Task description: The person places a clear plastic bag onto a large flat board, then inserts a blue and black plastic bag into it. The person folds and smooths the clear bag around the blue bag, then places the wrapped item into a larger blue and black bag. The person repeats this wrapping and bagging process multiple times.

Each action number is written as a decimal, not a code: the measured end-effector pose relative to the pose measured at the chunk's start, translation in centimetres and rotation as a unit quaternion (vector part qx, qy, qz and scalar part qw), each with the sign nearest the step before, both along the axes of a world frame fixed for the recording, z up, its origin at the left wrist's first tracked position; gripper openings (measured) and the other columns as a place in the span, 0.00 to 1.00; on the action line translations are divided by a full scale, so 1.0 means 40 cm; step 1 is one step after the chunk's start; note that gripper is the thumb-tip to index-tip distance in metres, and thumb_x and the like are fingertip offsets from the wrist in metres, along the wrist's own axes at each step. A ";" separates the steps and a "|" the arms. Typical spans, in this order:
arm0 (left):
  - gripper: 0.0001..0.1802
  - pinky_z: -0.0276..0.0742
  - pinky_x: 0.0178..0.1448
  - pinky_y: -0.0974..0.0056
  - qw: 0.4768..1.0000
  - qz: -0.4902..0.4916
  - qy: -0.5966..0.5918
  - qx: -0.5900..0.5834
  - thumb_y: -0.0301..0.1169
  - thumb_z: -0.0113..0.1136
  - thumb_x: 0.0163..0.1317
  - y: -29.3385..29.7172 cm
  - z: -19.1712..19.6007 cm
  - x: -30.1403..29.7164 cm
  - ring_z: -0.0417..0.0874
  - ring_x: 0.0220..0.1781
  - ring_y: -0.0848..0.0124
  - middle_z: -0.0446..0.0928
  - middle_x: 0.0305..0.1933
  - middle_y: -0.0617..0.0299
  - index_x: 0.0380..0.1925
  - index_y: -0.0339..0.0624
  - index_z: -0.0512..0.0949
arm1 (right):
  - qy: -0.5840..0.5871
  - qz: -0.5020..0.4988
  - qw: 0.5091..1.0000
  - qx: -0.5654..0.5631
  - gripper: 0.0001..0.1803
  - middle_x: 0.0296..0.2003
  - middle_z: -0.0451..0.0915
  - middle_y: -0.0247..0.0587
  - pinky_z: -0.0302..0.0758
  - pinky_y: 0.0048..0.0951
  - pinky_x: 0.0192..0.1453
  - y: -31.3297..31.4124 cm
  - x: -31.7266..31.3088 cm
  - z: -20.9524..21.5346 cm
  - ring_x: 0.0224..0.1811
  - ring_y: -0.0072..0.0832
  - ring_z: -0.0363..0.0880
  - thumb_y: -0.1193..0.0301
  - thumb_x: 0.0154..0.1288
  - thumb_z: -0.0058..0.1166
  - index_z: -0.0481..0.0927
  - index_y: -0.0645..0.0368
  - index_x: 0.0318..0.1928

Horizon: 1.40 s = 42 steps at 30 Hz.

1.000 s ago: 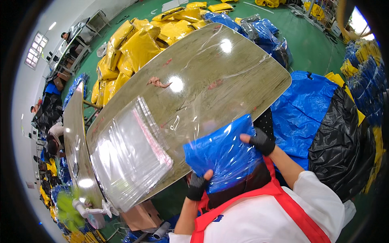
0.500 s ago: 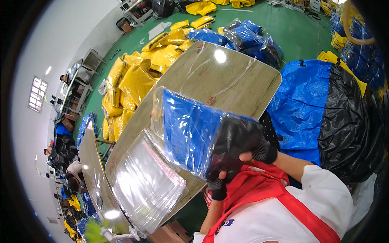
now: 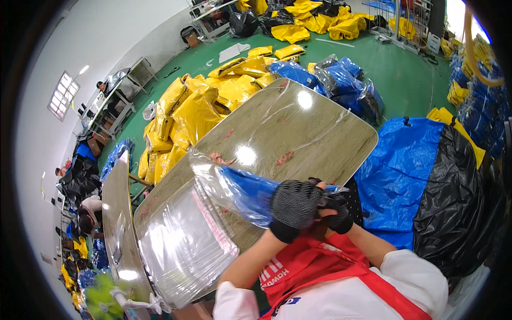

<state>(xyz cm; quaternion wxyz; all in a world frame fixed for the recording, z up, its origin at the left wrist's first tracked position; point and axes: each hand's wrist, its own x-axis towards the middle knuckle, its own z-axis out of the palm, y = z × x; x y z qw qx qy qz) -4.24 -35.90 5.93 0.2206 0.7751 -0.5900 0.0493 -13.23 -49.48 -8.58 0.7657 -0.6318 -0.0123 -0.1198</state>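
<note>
A folded blue piece of sheeting in a clear plastic bag (image 3: 248, 193) lies tilted at the near side of the wood-look table (image 3: 320, 125). My left hand (image 3: 295, 205), in a dark fingerless glove, is closed over the bag's near end, its back upward. My right hand (image 3: 336, 212), gloved likewise, meets it from the right with bent fingers, closed at the same end. Both hands cover that end, so the exact grip is partly hidden. Left of the package, a stack of flat clear plastic bags (image 3: 184, 245) lies on the table.
Yellow packages (image 3: 197, 114) are heaped on the green floor beyond the table, with bagged blue ones (image 3: 341, 80) beside them. Blue-and-black sheeting (image 3: 400, 176) is piled at my right. A second tabletop (image 3: 120, 224) stands at the left, near a green fan (image 3: 104, 298).
My left hand has come from under the package's near end to its top, close to my right hand. The package has turned lower and flatter, showing less of its blue face.
</note>
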 end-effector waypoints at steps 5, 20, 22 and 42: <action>0.38 0.60 0.64 0.50 0.865 0.256 -0.012 -0.431 0.56 0.59 0.54 0.001 -0.212 -0.013 0.70 0.58 0.53 0.69 0.56 0.51 0.56 0.41 0.68 | -0.106 -0.158 0.971 0.143 0.26 0.51 0.72 0.38 0.70 0.33 0.55 -0.071 -0.013 0.031 0.50 0.31 0.71 0.66 0.58 0.60 0.68 0.55 0.57; 0.36 0.70 0.56 0.56 0.952 0.171 -0.095 -0.234 0.42 0.75 0.40 0.108 0.175 -0.023 0.78 0.49 0.54 0.76 0.48 0.50 0.49 0.40 0.73 | -0.369 -0.110 0.832 -0.400 0.27 0.33 0.76 0.44 0.74 0.37 0.47 -0.101 0.125 0.465 0.37 0.42 0.77 0.63 0.38 0.73 0.73 0.58 0.39; 0.39 0.71 0.57 0.56 0.975 0.151 -0.014 -0.159 0.39 0.76 0.39 0.143 0.167 0.046 0.77 0.50 0.55 0.75 0.49 0.49 0.52 0.40 0.70 | -0.371 -0.117 0.783 -0.486 0.33 0.39 0.75 0.49 0.73 0.39 0.49 -0.062 0.113 0.506 0.41 0.48 0.76 0.61 0.38 0.73 0.71 0.60 0.44; 0.28 0.72 0.50 0.62 0.794 0.362 0.128 -0.471 0.50 0.40 0.70 0.328 0.248 -0.006 0.78 0.42 0.66 0.77 0.37 0.55 0.36 0.33 0.76 | -0.178 -0.117 0.940 -0.266 0.11 0.34 0.84 0.44 0.77 0.28 0.45 -0.079 0.023 0.658 0.37 0.30 0.83 0.68 0.62 0.56 0.83 0.61 0.41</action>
